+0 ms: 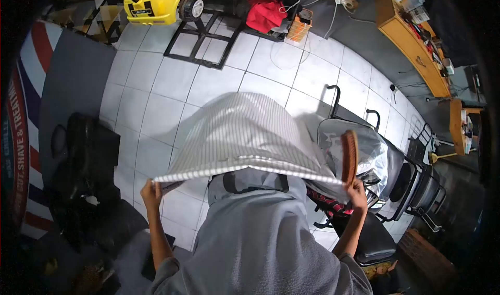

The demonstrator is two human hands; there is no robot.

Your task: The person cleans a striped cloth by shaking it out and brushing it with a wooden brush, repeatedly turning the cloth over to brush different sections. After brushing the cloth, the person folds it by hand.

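Note:
A striped white-and-grey barber cape (242, 133) is stretched out in front of me, its far part billowing above the tiled floor. My left hand (151, 193) is closed on the cape's near left corner. At the near right corner, my right hand (357, 195) grips the cape's edge and also a brush (349, 157) with a brown body and bristles, which points upward. The near edge of the cape runs almost straight between my two hands, in front of my grey clothing.
A clear plastic-covered chair (364, 144) stands to the right, with black chairs (416, 191) behind it. Dark seating (88, 164) is at the left. A black metal frame (205, 38) and a yellow toy car (156, 5) sit ahead. A wooden cabinet (414, 42) lines the right wall.

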